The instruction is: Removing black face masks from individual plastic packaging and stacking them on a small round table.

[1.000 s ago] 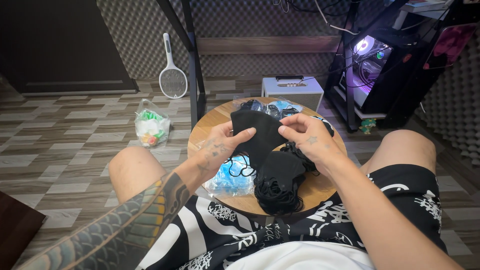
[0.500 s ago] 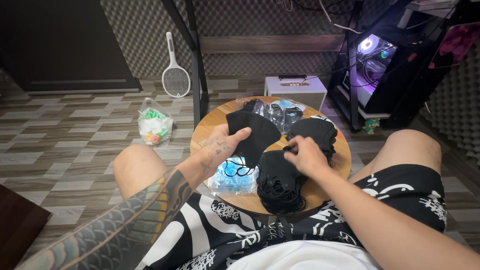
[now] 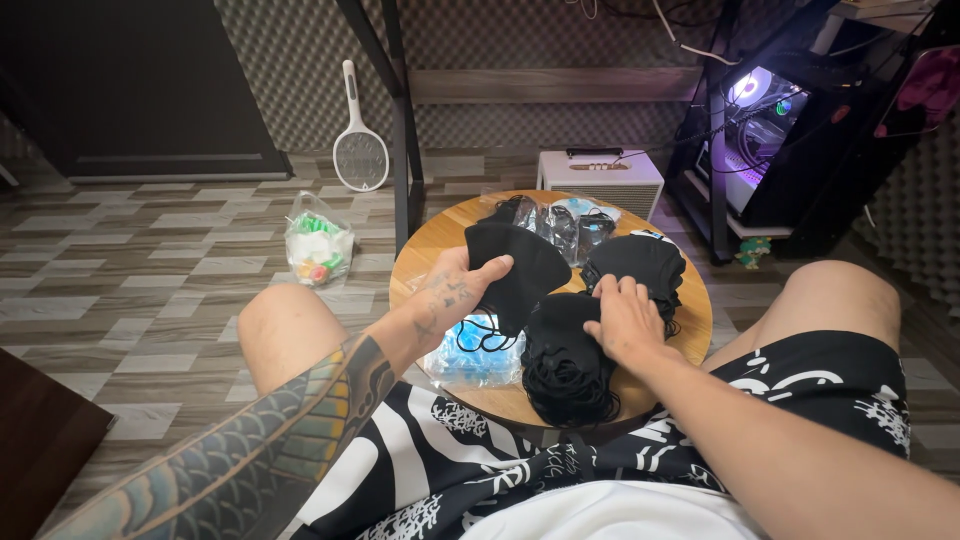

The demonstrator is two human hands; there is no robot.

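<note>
A round wooden table [image 3: 440, 235] stands between my knees. My left hand [image 3: 450, 290] holds up a black face mask [image 3: 525, 265] over the table's left half. My right hand [image 3: 625, 320] rests palm down on a heap of black masks [image 3: 560, 370] at the table's near edge, fingers touching a second heap of black masks [image 3: 640, 262] further back. A clear bag of blue masks [image 3: 470, 355] lies under my left wrist. More bagged masks [image 3: 565, 220] sit at the table's far side.
A small white speaker box [image 3: 600, 180] stands on the floor behind the table. A racket-shaped swatter [image 3: 360, 150] leans by a black desk leg [image 3: 400, 130]. A plastic bag of coloured items [image 3: 317, 245] lies on the tiled floor. A lit computer case [image 3: 770, 130] sits at right.
My right hand let go of the held mask and dropped onto the mask heaps. My left hand keeps the mask raised, now alone.
</note>
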